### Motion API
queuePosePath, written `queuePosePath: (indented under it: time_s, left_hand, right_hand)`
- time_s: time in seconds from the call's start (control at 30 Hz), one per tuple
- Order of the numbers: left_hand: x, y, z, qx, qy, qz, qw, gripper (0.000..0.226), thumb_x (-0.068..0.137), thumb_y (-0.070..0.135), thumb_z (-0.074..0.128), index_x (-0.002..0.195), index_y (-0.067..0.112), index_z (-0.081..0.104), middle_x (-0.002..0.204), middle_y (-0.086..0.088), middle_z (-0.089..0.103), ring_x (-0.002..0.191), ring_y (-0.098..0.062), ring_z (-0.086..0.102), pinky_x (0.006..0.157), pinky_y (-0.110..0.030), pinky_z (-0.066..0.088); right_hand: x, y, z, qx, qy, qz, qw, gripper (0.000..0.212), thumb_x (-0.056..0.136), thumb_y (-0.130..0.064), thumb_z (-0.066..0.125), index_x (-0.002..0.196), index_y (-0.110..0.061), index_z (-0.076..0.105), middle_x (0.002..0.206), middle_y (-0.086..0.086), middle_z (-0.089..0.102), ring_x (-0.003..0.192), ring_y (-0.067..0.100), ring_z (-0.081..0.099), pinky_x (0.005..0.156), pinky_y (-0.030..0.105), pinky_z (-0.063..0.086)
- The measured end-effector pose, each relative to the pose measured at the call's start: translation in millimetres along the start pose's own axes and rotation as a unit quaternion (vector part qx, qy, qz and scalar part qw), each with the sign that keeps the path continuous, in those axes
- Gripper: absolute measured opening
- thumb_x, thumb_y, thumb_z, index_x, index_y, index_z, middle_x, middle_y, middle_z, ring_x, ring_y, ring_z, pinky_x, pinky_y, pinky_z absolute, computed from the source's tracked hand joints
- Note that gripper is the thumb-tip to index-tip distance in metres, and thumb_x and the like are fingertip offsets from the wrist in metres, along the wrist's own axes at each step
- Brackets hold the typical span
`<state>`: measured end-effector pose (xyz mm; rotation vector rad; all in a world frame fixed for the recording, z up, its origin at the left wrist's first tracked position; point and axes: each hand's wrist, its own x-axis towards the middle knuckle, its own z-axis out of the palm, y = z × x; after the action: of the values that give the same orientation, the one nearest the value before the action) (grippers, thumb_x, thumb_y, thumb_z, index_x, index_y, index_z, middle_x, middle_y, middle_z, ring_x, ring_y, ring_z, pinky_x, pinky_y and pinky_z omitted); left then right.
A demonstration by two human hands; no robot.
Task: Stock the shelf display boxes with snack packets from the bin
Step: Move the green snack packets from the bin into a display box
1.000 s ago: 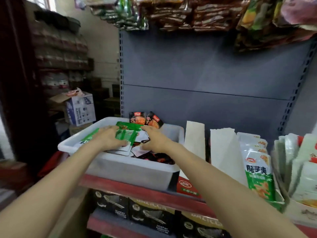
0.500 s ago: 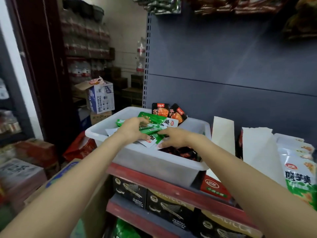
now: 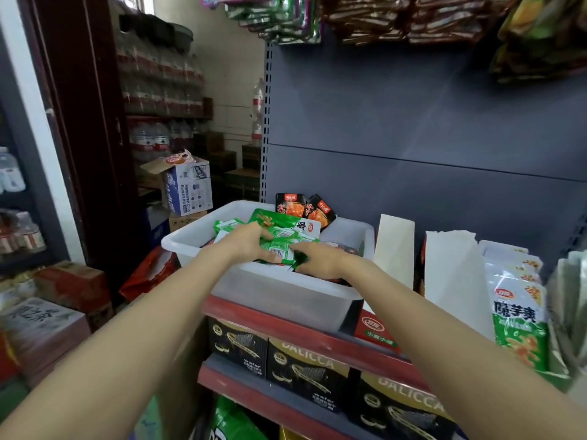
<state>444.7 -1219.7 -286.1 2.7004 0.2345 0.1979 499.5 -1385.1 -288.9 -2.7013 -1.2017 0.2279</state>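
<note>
Two bare arms reach forward over a red-edged shelf [image 3: 286,319] backed by a grey panel [image 3: 413,122], the largest surface in view. On the shelf sits a white bin [image 3: 254,287], its near wall facing the person, with snack packets heaped inside. Right of the bin stand display boxes [image 3: 394,249] with tall white card flaps, and beyond them a box holding upright white-and-green pouches [image 3: 517,315]. Below the shelf edge a lower tier carries black wafer cartons [image 3: 305,369]. Off to the left, beside the shelving, a blue-and-white carton [image 3: 187,185] rests on stacked boxes, with bottled water behind it.

Both hands are inside the bin, above its near rim. The left hand [image 3: 244,246] has its fingers curled round a bundle of green packets [image 3: 286,239], thumb pressed on the lower edge of the bundle. The right hand [image 3: 317,258] lies just beside it, fingers bent and pinching the green corner of the same bundle, so the two hands hold it together. At the bin's far wall two black-and-orange packets [image 3: 305,211] stand upright, leaning on each other, apart from the hands. Dark red packets lie lower in the bin, partly hidden under the right hand.
</note>
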Motion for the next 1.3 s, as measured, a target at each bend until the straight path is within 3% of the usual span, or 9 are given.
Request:
queuePosePath:
  time_s: [0.27, 0.47, 0.53, 0.63, 0.73, 0.83, 1.03, 1.17, 1.3]
  left_hand:
    - [4, -2, -2, 0.008, -0.045, 0.012, 0.999, 0.059, 0.078, 0.035, 0.075, 0.132, 0.023, 0.054, 0.137, -0.002, 0.053, 0.122, -0.023, 0.052, 0.104, -0.037, 0.040]
    - [-8, 17, -2, 0.022, 0.088, 0.083, 0.992, 0.025, 0.085, 0.035, 0.067, 0.103, 0.019, 0.071, 0.100, -0.003, 0.067, 0.090, -0.021, 0.060, 0.075, -0.031, 0.045]
    - [-11, 20, -6, 0.025, 0.161, 0.088, 0.983, 0.030, 0.080, 0.044, 0.069, 0.099, 0.021, 0.071, 0.091, 0.001, 0.068, 0.093, -0.020, 0.062, 0.074, -0.030, 0.043]
    - [-13, 23, -9, 0.029, 0.254, 0.044, 0.966, 0.063, 0.069, 0.060, 0.070, 0.120, 0.026, 0.059, 0.117, 0.002, 0.063, 0.112, -0.019, 0.054, 0.090, -0.036, 0.040]
    - [-19, 37, -9, -0.148, 0.262, 0.047, 0.953, 0.094, 0.062, 0.050, 0.082, 0.139, 0.023, 0.034, 0.136, -0.006, 0.045, 0.125, -0.022, 0.041, 0.099, -0.036, 0.036]
    - [-22, 57, -7, -0.363, 0.298, 0.068, 0.880, 0.096, 0.064, 0.030, 0.086, 0.141, 0.022, 0.028, 0.133, -0.005, 0.043, 0.120, -0.016, 0.045, 0.092, -0.017, 0.040]
    - [-25, 110, 9, -0.515, 0.159, 0.116, 0.834, 0.018, 0.085, 0.002, 0.066, 0.090, 0.010, 0.050, 0.073, -0.005, 0.067, 0.061, -0.007, 0.068, 0.060, -0.022, 0.052]
    - [-24, 164, 31, -0.525, 0.107, 0.162, 0.829, 0.019, 0.089, -0.004, 0.057, 0.077, 0.008, 0.047, 0.061, -0.003, 0.064, 0.052, -0.010, 0.067, 0.057, -0.023, 0.056]
    - [-24, 225, 60, -0.447, 0.064, 0.208, 0.868, 0.023, 0.087, -0.004, 0.058, 0.075, 0.014, 0.052, 0.068, -0.002, 0.060, 0.047, -0.004, 0.063, 0.059, -0.025, 0.056]
  right_hand:
    - [-2, 4, -8, -0.082, -0.003, 0.033, 0.996, 0.036, 0.096, -0.027, 0.050, 0.121, -0.001, 0.053, 0.122, 0.016, 0.056, 0.110, 0.033, 0.052, 0.088, 0.036, 0.043]
    - [-7, 4, -9, -0.052, 0.133, 0.032, 0.989, 0.026, 0.099, -0.031, 0.045, 0.108, -0.009, 0.055, 0.105, 0.012, 0.059, 0.094, 0.028, 0.054, 0.071, 0.037, 0.044]
    - [-15, 6, -10, -0.051, 0.208, 0.022, 0.977, 0.025, 0.101, -0.023, 0.040, 0.106, -0.010, 0.061, 0.099, 0.013, 0.062, 0.092, 0.031, 0.055, 0.069, 0.039, 0.045]
    - [-31, 11, -15, -0.010, 0.268, 0.003, 0.963, 0.027, 0.101, -0.020, 0.040, 0.100, -0.007, 0.063, 0.088, 0.016, 0.063, 0.083, 0.034, 0.056, 0.071, 0.042, 0.044]
    - [-49, 16, -18, -0.016, 0.320, 0.002, 0.947, 0.026, 0.101, -0.022, 0.040, 0.102, -0.010, 0.063, 0.086, 0.010, 0.063, 0.083, 0.033, 0.057, 0.070, 0.040, 0.043]
    - [-70, 21, -26, 0.060, 0.362, 0.019, 0.930, 0.023, 0.100, -0.019, 0.042, 0.086, -0.009, 0.058, 0.077, 0.011, 0.062, 0.076, 0.035, 0.056, 0.068, 0.039, 0.043]
    - [-123, 51, -46, 0.308, 0.364, 0.081, 0.876, 0.020, 0.096, -0.011, 0.049, 0.089, 0.001, 0.064, 0.080, 0.017, 0.065, 0.074, 0.031, 0.067, 0.071, 0.041, 0.055]
    - [-165, 86, -51, 0.252, 0.393, 0.135, 0.874, 0.007, 0.084, -0.004, 0.061, 0.088, -0.008, 0.065, 0.083, 0.011, 0.067, 0.081, 0.027, 0.066, 0.080, 0.045, 0.054]
    - [-212, 114, -66, 0.219, 0.446, 0.143, 0.856, 0.032, 0.083, -0.010, 0.066, 0.113, -0.020, 0.062, 0.095, -0.006, 0.067, 0.092, 0.014, 0.064, 0.086, 0.036, 0.051]
